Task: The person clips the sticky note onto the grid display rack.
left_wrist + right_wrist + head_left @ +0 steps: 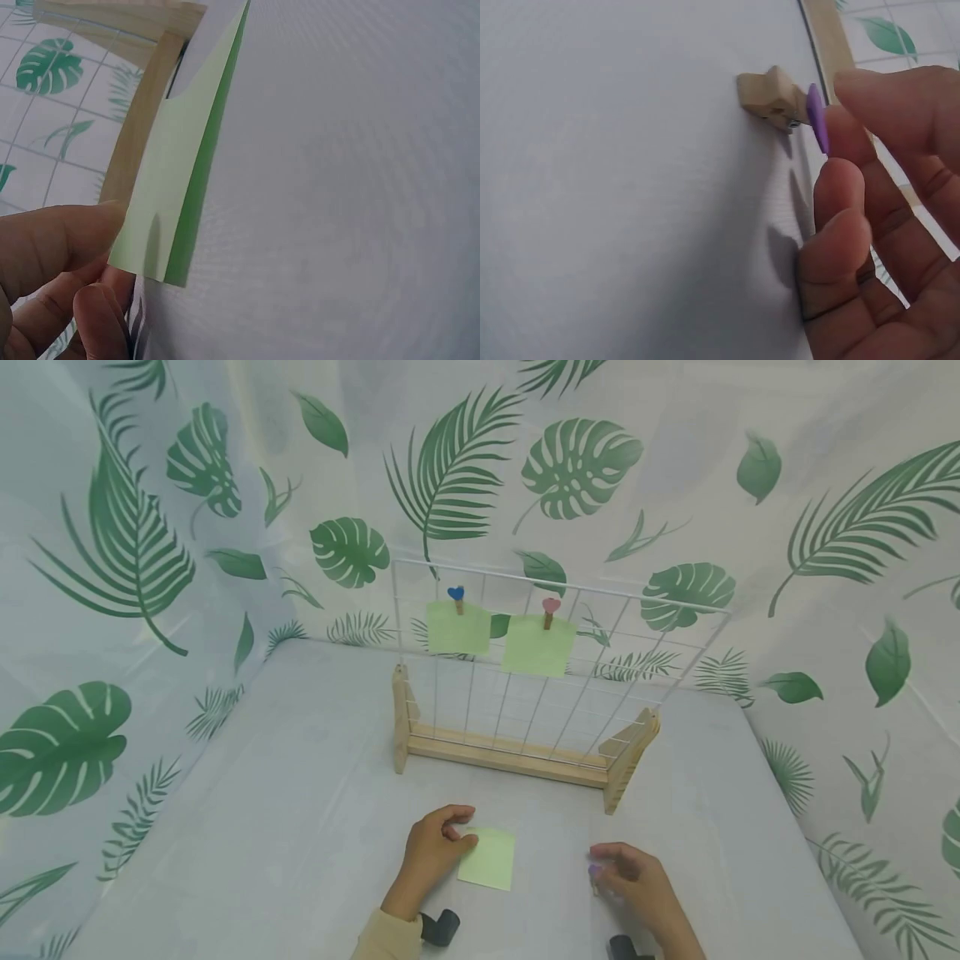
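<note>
My left hand [435,852] pinches a corner of a light green sticky note [491,862] between thumb and fingers. In the left wrist view the note [176,157] stands edge-on, with a fold of paper angled off the white surface. My right hand [633,881] has its thumb and fingertips at a small wooden clothespin with a purple heart [817,118]. The clothespin's wooden end [761,91] points away from the fingers, close to the tabletop. Two green notes hang on the wire grid, one under a blue-heart clothespin [457,597], the other under a pink-heart clothespin [550,612].
A white wire grid [525,710] leans back in a wooden stand [502,760] beyond both hands. The stand's right foot [630,768] juts toward me. White tabletop [300,793] spreads around it, and a leaf-patterned curtain [487,468] encloses the back and sides.
</note>
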Demonstrator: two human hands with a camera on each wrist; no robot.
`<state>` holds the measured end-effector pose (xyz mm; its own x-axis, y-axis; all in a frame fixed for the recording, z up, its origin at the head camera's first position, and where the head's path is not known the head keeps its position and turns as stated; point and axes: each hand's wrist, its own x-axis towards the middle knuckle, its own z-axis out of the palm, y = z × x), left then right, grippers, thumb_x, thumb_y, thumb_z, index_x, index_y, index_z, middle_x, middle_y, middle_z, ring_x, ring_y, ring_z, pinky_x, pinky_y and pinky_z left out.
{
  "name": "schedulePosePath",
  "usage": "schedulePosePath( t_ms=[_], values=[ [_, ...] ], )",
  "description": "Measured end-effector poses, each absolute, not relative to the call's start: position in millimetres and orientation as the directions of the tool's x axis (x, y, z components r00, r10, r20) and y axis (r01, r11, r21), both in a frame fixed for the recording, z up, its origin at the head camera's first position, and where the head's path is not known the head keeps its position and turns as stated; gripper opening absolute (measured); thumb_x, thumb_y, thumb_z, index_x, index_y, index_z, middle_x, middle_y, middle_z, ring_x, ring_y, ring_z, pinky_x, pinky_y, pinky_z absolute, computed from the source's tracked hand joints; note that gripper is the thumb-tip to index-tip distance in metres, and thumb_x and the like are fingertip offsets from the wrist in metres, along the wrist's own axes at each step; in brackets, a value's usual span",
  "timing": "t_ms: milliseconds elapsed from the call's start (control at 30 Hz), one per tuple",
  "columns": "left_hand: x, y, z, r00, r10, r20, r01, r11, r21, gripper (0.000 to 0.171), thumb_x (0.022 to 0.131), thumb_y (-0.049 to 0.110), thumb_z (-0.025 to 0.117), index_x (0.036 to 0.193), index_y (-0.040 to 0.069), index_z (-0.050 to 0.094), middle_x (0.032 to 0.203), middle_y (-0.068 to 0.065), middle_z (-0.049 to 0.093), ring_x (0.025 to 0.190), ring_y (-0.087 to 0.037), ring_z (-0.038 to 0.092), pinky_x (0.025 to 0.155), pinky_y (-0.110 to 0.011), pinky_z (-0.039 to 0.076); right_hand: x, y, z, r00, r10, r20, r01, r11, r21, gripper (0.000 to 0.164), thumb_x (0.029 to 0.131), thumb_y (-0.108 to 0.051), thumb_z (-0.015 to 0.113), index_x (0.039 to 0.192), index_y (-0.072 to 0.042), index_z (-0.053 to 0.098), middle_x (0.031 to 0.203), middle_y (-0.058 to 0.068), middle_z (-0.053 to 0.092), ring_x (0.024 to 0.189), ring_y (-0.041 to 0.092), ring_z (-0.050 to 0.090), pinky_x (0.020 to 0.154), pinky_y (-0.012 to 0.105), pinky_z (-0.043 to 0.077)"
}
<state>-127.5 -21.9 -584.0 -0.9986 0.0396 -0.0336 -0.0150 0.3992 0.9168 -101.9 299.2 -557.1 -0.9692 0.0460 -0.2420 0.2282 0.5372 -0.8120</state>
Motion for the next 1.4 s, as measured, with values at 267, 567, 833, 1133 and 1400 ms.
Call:
schedulePosePath(
  t_ms=[267, 567, 833, 1133, 1400],
  values=[
    [-133.3, -15.6, -576.6, -1.000, 0.026, -0.008, 0.004, 0.444, 0.896, 0.034, 0.081, -0.002, 0.087, 0.114, 0.004, 0.079, 0.103, -0.006, 0.076, 0.075, -0.006, 0.056, 0.068, -0.022, 0.049, -101.6, 297.7, -553.9, -0.977, 0.068, -0.201, 0.203, 0.576, -0.792, 0.030, 0.088, -0.001, 0.085, 0.116, 0.002, 0.076, 0.097, 0.003, 0.074, 0.082, 0.009, 0.059, 0.076, 0.024, 0.053],
    [-140.0, -16.3, -571.1, -0.998, 0.051, 0.024, 0.046, 0.498, 0.866, 0.019, 0.080, -0.004, 0.085, 0.096, 0.002, 0.079, 0.082, 0.002, 0.063, 0.071, -0.006, 0.055, 0.067, -0.023, 0.050, -103.7, 300.2, -555.4, -0.980, 0.097, -0.176, 0.196, 0.656, -0.729, 0.027, 0.086, -0.009, 0.090, 0.109, 0.000, 0.079, 0.097, 0.002, 0.070, 0.084, 0.013, 0.062, 0.076, 0.026, 0.053],
    [-137.0, -16.4, -575.3, -0.997, 0.069, 0.028, 0.059, 0.507, 0.860, 0.006, 0.087, 0.002, 0.081, 0.086, 0.006, 0.078, 0.075, 0.007, 0.065, 0.069, -0.005, 0.056, 0.066, -0.024, 0.050, -95.6, 308.2, -559.6, -0.982, 0.070, -0.173, 0.176, 0.657, -0.733, 0.017, 0.090, -0.012, 0.087, 0.104, -0.007, 0.080, 0.097, -0.002, 0.071, 0.086, 0.008, 0.061, 0.079, 0.026, 0.053],
    [-131.6, -23.5, -575.5, -0.990, 0.140, 0.000, 0.071, 0.504, 0.861, 0.007, 0.093, 0.011, 0.080, 0.092, 0.006, 0.076, 0.087, 0.002, 0.075, 0.081, -0.013, 0.068, 0.074, -0.031, 0.059, -92.9, 323.6, -565.4, -0.973, -0.147, -0.178, 0.069, 0.548, -0.834, 0.022, 0.097, -0.008, 0.079, 0.115, 0.003, 0.075, 0.108, 0.010, 0.078, 0.095, -0.001, 0.066, 0.089, 0.018, 0.053],
    [-133.0, -26.3, -566.2, -0.984, 0.169, -0.063, 0.034, 0.518, 0.855, 0.005, 0.096, 0.015, 0.078, 0.096, 0.011, 0.075, 0.096, -0.001, 0.077, 0.086, -0.018, 0.068, 0.078, -0.045, 0.058, -95.9, 328.4, -567.8, -0.966, -0.202, -0.163, 0.055, 0.454, -0.889, 0.022, 0.101, -0.006, 0.073, 0.116, 0.010, 0.071, 0.111, 0.018, 0.077, 0.096, -0.003, 0.068, 0.086, 0.017, 0.056]
  ],
)
